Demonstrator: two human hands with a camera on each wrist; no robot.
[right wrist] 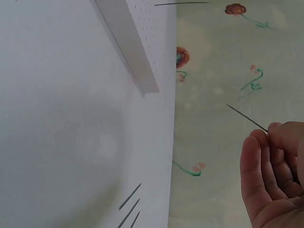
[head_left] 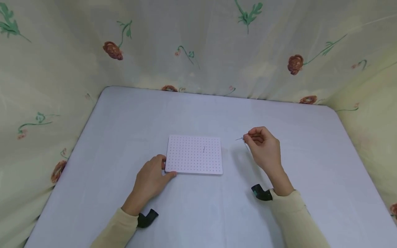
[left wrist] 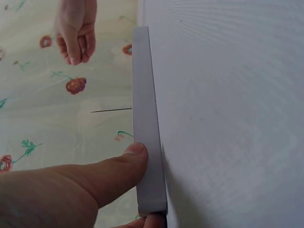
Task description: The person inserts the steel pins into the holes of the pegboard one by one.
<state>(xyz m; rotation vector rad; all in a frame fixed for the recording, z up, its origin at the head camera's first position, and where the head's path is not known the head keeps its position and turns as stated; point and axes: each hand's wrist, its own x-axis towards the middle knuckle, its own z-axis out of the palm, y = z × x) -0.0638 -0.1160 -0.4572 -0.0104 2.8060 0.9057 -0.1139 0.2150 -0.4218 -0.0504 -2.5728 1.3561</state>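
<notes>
A white board [head_left: 194, 155] dotted with rows of small holes sits on the table. My left hand [head_left: 152, 177] grips its near left corner, the thumb [left wrist: 135, 154] against the front side and the fingers round the left side. One thin dark needle [head_left: 204, 149] stands up from the board, right of its middle; it shows side-on in the left wrist view. To the right of the board, my right hand [head_left: 263, 148] is raised and pinches another needle [right wrist: 247, 118] between thumb and fingertips, its free end pointing left towards the board in the head view.
Three thin dark needle-like pieces [right wrist: 129, 196] lie on the white table [head_left: 139, 113] in the right wrist view. A flowered curtain [head_left: 211, 41] hangs behind and beside the table. Black curved fittings [head_left: 262, 193] sit at both sleeve cuffs.
</notes>
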